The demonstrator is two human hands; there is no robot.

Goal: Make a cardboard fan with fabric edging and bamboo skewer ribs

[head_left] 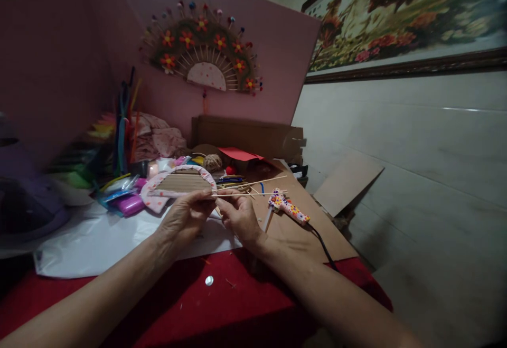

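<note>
Both hands up over the table, working close together in the middle of the view

Left hand [184, 218]: thumb and fingertips closed together at the near ends of two thin sticks [269, 179]. Right hand [241, 221]: thumb and forefinger pinched on the sticks just beside the left fingertips. Long ends run out to the right, unsupported, spread slightly apart

Half-round cardboard piece [184, 183], edged in spotted cloth, is just behind the left fingertips. Cannot tell whether the left hand also bears on it; fingers hide the join

Handling, my judgement: grip near the ends, as here, gives good control of the angle, but the far tips will exaggerate any twist. Light pressure best; sticks this thin could roll or snap. Let the left hand steady while the right makes small corrections, watching the gap between the tips

Glue gun [291, 208] lies on the brown board [304, 245], right of the right hand, near the stick tips. Worth treating as hot, and keeping the right forearm off its cord [322, 245]

White sheet [119, 242] under the left hand; red cloth [178, 295] nearest the body
</note>
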